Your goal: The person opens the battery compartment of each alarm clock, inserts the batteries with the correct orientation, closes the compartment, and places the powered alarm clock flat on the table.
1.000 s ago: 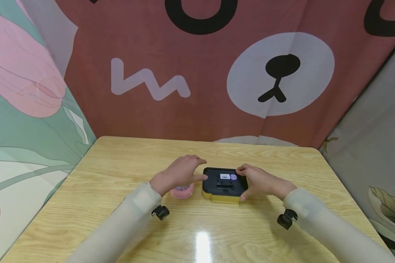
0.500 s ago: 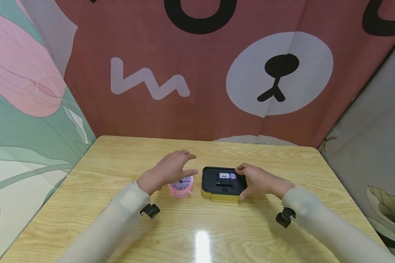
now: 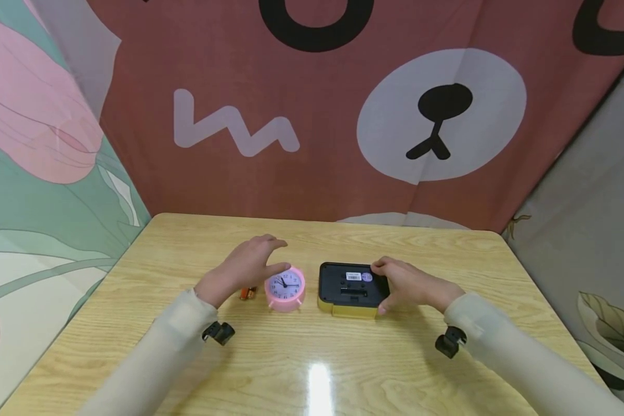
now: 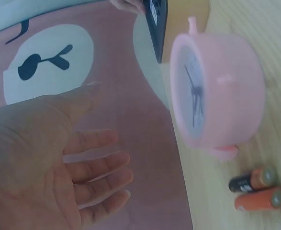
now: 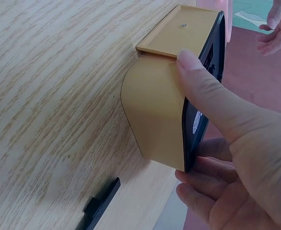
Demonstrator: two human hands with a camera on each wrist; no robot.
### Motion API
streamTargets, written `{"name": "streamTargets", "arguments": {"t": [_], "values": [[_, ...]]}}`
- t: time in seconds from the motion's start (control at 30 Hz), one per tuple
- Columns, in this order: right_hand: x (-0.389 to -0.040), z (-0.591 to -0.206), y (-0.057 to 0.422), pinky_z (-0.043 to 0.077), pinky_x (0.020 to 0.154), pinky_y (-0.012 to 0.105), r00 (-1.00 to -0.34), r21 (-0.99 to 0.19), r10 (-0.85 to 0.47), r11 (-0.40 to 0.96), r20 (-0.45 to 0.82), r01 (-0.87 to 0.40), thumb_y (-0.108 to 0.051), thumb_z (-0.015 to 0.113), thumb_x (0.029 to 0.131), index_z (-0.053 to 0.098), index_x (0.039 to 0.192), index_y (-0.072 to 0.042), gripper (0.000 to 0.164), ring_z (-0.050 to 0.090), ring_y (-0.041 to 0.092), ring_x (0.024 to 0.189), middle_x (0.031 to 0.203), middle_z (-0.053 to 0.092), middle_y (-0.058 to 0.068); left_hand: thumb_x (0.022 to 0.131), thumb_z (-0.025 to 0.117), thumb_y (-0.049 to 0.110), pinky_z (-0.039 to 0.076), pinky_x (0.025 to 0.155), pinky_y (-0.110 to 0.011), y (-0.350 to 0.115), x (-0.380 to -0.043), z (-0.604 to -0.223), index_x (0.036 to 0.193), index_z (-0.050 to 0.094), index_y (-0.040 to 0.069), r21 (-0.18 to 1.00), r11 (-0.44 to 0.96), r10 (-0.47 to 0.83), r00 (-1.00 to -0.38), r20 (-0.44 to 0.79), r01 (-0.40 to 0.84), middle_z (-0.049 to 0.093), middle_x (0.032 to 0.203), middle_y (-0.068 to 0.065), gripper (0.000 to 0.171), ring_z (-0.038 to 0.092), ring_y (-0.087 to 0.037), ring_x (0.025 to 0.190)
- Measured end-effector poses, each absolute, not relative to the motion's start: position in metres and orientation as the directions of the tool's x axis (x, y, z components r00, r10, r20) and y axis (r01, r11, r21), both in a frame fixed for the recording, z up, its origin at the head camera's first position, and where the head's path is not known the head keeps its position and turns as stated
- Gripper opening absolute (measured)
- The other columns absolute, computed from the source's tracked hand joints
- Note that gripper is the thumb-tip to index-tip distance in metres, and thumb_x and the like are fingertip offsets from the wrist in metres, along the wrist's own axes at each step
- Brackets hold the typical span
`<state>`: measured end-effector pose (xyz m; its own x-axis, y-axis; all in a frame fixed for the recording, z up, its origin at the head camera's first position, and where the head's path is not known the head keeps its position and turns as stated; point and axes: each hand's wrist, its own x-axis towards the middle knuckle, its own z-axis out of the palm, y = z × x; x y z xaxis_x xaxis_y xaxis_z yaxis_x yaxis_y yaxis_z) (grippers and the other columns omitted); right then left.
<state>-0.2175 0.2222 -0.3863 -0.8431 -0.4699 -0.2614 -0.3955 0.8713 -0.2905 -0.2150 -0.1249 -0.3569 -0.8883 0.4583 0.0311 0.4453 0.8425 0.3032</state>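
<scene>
My right hand (image 3: pixel 415 283) grips the right end of a yellow box with a black panel on top (image 3: pixel 355 312). The panel bears a white label, a round purple sticker and a narrow recess. In the right wrist view, my thumb presses the near side of the yellow box (image 5: pixel 154 105) while the fingers curl at its black edge. My left hand (image 3: pixel 244 267), fingers extended and holding nothing, hovers left of a pink alarm clock (image 3: pixel 286 305). Two batteries (image 4: pixel 257 188) lie beside the clock; my left hand partly covers them in the head view.
A black strip-like piece (image 5: pixel 100 207) lies on the wooden table (image 3: pixel 270 358) near the box in the right wrist view. Behind the table hangs a brown bear-patterned cloth (image 3: pixel 291 185). Dark wrist cameras (image 3: pixel 218 333) are strapped at both sleeves.
My left hand has moved left, away from the box and past the clock, uncovering the clock's dial and part of the batteries. The right hand keeps its grip on the box.
</scene>
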Motion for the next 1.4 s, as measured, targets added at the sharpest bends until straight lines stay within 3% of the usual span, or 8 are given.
{"name": "streamTargets", "arguments": {"t": [0.73,1.0,1.27,1.4], "values": [[-0.217,-0.388,0.221,0.042,0.112,0.053,-0.847,-0.297,-0.461,0.874,-0.264,-0.384,-0.044,0.093,0.066,0.048,0.147,0.004,0.104,0.048,0.038,0.139,0.152,0.047,0.019,0.096,0.068,0.034,0.052,0.098,-0.055,-0.174,-0.212,-0.389,0.133,0.063,0.001,0.277,0.918,0.303,-0.953,-0.026,0.285,0.063,0.13,-0.022,0.05,0.062,-0.039,0.119],[-0.216,-0.39,0.222,0.043,0.112,0.052,-0.843,-0.297,-0.472,0.869,-0.258,-0.396,-0.046,0.092,0.066,0.047,0.147,0.004,0.105,0.048,0.037,0.139,0.151,0.047,0.019,0.095,0.07,0.029,0.055,0.086,-0.05,-0.184,-0.209,-0.399,0.124,0.065,0.0,0.287,0.928,0.267,-0.961,-0.071,0.237,0.067,0.117,-0.02,0.042,0.065,-0.029,0.098],[-0.214,-0.387,0.223,0.043,0.111,0.052,-0.842,-0.311,-0.469,0.869,-0.266,-0.386,-0.043,0.092,0.068,0.046,0.148,0.004,0.103,0.046,0.039,0.14,0.153,0.045,0.019,0.096,0.068,0.025,0.048,0.065,-0.035,-0.183,-0.207,-0.403,0.119,0.065,-0.001,0.282,0.935,0.254,-0.96,-0.114,0.214,0.068,0.102,-0.014,0.035,0.054,-0.019,0.075],[-0.215,-0.387,0.223,0.043,0.111,0.052,-0.842,-0.31,-0.468,0.87,-0.267,-0.384,-0.043,0.092,0.069,0.046,0.149,0.003,0.103,0.046,0.038,0.14,0.153,0.044,0.019,0.095,0.068,0.022,0.05,0.066,-0.035,-0.181,-0.206,-0.405,0.113,0.064,0.001,0.276,0.939,0.247,-0.961,-0.127,0.205,0.068,0.096,-0.011,0.028,0.054,-0.018,0.074]]}}
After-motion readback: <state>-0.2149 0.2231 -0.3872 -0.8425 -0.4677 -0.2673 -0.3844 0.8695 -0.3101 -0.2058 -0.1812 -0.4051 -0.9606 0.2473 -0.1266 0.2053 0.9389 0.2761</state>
